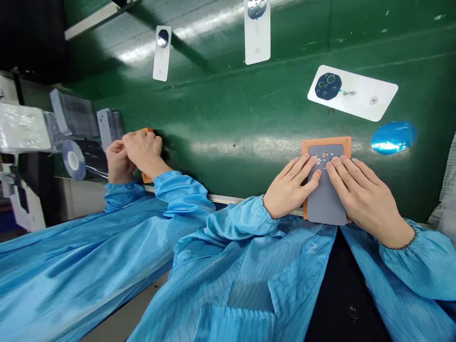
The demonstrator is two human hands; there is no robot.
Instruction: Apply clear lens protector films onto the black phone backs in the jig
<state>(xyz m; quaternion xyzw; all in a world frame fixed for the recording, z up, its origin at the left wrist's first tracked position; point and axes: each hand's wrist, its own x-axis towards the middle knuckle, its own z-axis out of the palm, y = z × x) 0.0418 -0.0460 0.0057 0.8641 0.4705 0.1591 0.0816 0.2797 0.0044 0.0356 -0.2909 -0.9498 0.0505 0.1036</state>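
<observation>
A grey phone back panel [326,197] with small camera cutouts near its top lies on an orange fixture plate [309,142] at the bench's near edge. From the left, my left hand [292,186] presses its outstretched fingertips on the panel beside the cutouts. My right hand [365,194] lies flat over the panel's right side, its fingertips close to the cutouts. Neither hand grips anything. Further up lies a white phone back panel [363,102] with a dark camera area, tilted to the right. A shiny blue oval film [394,137] rests right of the fixture.
More white panels lie on the green bench [213,114]: one at the top middle [257,40] and one farther left [162,54]. At left, a co-worker's hands [142,149] work over another orange fixture. Beyond them are a tape roll [74,160] and clear trays [76,114].
</observation>
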